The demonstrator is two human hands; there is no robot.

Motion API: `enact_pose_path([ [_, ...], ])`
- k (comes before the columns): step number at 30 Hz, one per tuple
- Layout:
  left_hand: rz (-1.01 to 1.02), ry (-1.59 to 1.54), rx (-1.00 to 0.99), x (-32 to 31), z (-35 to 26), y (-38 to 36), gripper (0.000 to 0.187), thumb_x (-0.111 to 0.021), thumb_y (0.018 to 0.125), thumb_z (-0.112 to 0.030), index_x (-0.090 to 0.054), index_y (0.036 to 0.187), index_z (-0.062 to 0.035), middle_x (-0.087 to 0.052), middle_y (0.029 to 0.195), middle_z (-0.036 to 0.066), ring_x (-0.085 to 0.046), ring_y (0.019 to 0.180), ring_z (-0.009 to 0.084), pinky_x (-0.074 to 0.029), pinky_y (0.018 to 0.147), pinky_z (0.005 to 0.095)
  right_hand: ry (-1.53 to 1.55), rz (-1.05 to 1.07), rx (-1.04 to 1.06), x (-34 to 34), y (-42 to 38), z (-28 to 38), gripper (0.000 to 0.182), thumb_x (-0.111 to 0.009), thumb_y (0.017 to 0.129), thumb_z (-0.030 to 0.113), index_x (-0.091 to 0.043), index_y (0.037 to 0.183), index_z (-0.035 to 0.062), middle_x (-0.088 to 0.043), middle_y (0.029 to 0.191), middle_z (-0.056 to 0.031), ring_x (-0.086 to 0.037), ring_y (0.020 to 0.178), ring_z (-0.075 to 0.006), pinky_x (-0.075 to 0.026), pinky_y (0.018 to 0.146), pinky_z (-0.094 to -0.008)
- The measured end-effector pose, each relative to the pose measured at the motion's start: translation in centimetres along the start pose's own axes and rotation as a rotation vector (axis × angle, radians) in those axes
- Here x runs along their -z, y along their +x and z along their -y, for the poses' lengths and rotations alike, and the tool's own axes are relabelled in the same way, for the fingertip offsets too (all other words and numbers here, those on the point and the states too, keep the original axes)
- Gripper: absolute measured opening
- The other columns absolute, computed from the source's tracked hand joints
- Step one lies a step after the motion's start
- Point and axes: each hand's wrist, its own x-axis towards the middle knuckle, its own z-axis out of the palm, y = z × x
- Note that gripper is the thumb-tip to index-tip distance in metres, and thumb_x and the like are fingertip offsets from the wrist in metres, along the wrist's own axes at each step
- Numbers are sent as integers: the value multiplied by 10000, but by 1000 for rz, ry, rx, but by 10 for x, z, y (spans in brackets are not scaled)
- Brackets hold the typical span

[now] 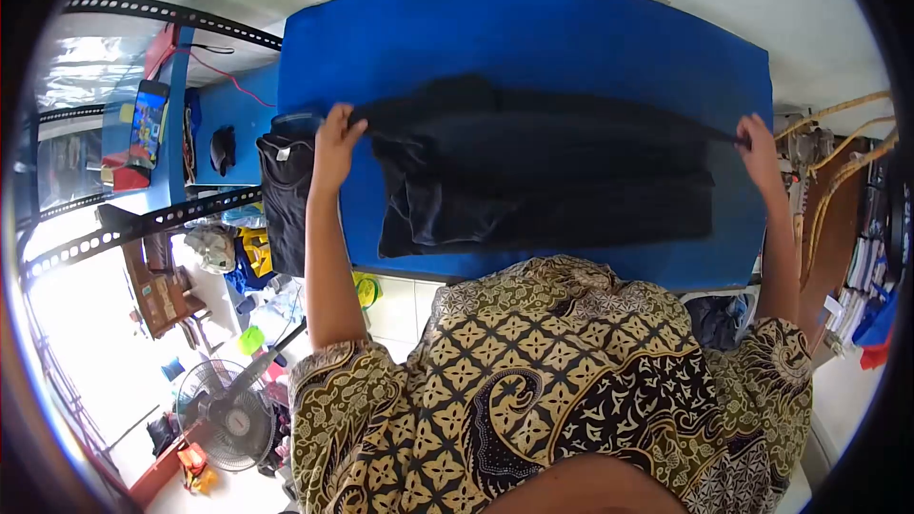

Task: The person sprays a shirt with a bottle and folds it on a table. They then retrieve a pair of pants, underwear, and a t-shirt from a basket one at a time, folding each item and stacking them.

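**Black garment drawn wide between two hands**

A black garment (571, 162) is laid lengthwise across a blue counter (571, 38), its far edge held at both ends. One end is pinched in the fingers of the left hand (333, 148), the other in the closed fingers of the right hand (759, 154), near the counter's right side. The exact finger contact on the right is too small to be made out.

By being gripped at its far ends, the edge appears to be drawn nearly straight, with tension shared between the two sides. The nearer cloth is left resting on the counter, so its weight is probably borne there rather than by the hands. Creases and bunching are seen at its near left part, where less pull seems to be applied; the right part is lying flatter.

A stack of dark clothes (286, 195) is set at the counter's left end, beside the left forearm. Placed there, it is apart from the main spread of cloth, and room for the wide hold is apparently allowed.
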Motion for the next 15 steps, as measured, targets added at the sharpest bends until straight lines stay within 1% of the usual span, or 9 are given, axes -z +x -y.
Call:
enact_pose_path([
  [3,160,-86,109,-2,21,-54,159,-609,755,-8,-474,838,-18,-404,652,-3,-378,609,58,-322,518,223,-162,123,-87,-26,-33,-2,241,-564,574,-80,-416,733,24,-425,765,-146,-467,732,-361,-378,605,-400],
  [5,306,-282,326,-14,30,-80,187,-608,762,-5,-503,915,-22,-496,696,16,-495,691,68,-408,580,214,-157,153,-68,-35,-35,39,256,-645,585,-2,-462,761,35,-485,791,-118,-507,809,-342,-419,646,-401],
  [6,480,-383,386,-19,41,-83,283,-629,759,-24,-502,1011,-12,-582,788,63,-575,763,112,-465,641,238,-118,155,-51,-49,-33,52,270,-674,587,29,-482,777,39,-502,804,-107,-514,828,-332,-433,665,-397],
  [8,401,-341,326,-42,65,-78,311,-657,749,-88,-513,1010,-1,-599,791,82,-589,742,128,-469,634,248,125,174,-56,-89,-11,80,286,-705,611,91,-527,830,45,-536,843,-106,-531,852,-308,-444,695,-385],
  [10,319,-301,260,-65,62,-60,354,-686,739,-152,-524,1009,10,-616,795,100,-603,720,143,-474,627,257,408,205,70,-132,16,122,270,-695,688,159,-556,888,41,-587,778,-118,-583,758,-279,-471,675,-337],
  [11,231,-101,292,-77,56,-48,349,-690,733,-174,-543,991,9,-619,771,94,-599,691,141,-466,607,252,692,220,-42,-162,23,143,288,-682,730,214,-554,905,24,-605,773,-125,-604,715,-268,-479,657,-323],
  [12,141,99,324,-87,48,-40,347,-694,726,-197,-561,972,9,-622,747,87,-595,662,138,-459,588,246,705,262,-64,-180,36,165,358,-679,738,295,-554,921,14,-620,803,-134,-615,726,-264,-482,669,-327],
  [14,94,153,276,-103,17,-29,410,-718,696,-289,-589,918,30,-613,678,92,-591,607,134,-443,543,255,625,293,-118,-204,58,207,421,-685,720,327,-553,949,0,-625,818,-139,-615,757,-278,-481,686,-343],
  [15,97,218,215,-114,26,-23,346,-706,712,-281,-578,806,27,-566,629,87,-552,580,120,-417,531,259,599,313,-142,-219,69,221,449,-692,710,321,-547,974,-11,-622,844,-147,-608,799,-282,-474,711,-344],
])
